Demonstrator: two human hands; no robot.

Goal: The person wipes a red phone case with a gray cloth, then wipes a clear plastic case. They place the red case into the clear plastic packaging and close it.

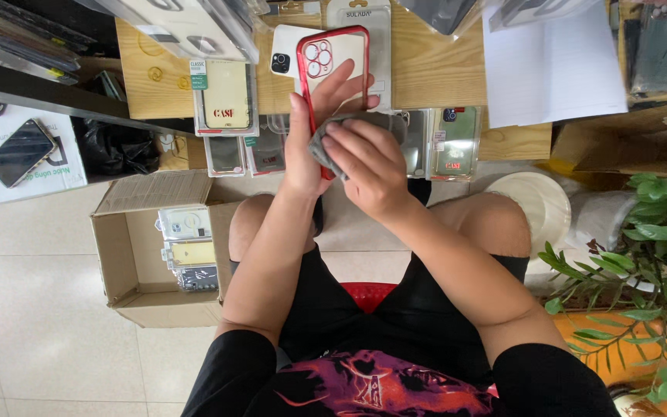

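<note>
Clear phone case with glossy red rim, held over the wooden desk.
Left hand clasps the phone case upright; right hand pinches a soft grey cloth against its lower edge.

- Your left hand holds the phone case upright over the far table.
- Your right hand presses a cloth against its near end.
- Packaged cases lie on the table, left of the phone case.
- A cardboard box sits on the floor, left of your knees.
- A plant stands at the right.
</note>
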